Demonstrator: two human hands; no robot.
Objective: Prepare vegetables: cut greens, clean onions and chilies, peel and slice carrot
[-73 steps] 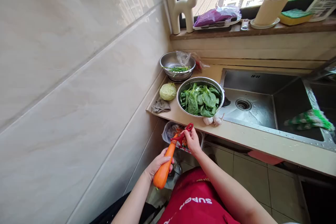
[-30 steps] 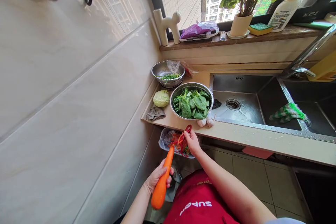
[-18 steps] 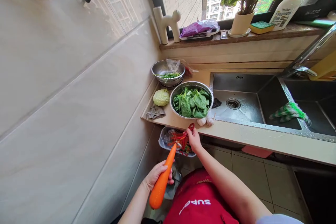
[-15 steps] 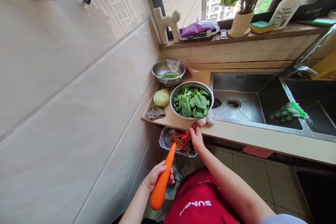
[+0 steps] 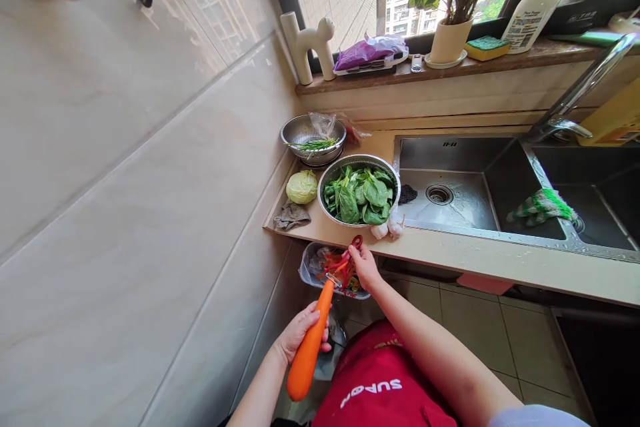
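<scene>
My left hand (image 5: 299, 331) is wrapped round a large orange carrot (image 5: 309, 352), its thin tip pointing up and away from me. The carrot's surface looks smooth and bare of skin. My right hand (image 5: 365, 267) grips a red-handled peeler (image 5: 345, 259), whose metal blade lies at the carrot's tip. Below both sits a bin (image 5: 307, 273) lined with a clear bag, with orange and red scraps (image 5: 356, 280) inside. Part of the bin is hidden by my right hand and the peeler.
On the counter (image 5: 450, 250) stand a colander (image 5: 323, 207) of leafy greens (image 5: 361, 195), a cabbage (image 5: 301, 187), garlic bulbs (image 5: 395, 229), a grey cloth (image 5: 292, 216) and a steel bowl (image 5: 295, 128) with green stalks. A double sink (image 5: 450, 213) lies right; a tiled wall (image 5: 200, 180) stands left.
The peeler has come left and down, so its blade now meets the carrot's tip. My left hand and the carrot have barely moved. The whole view has shifted slightly.
</scene>
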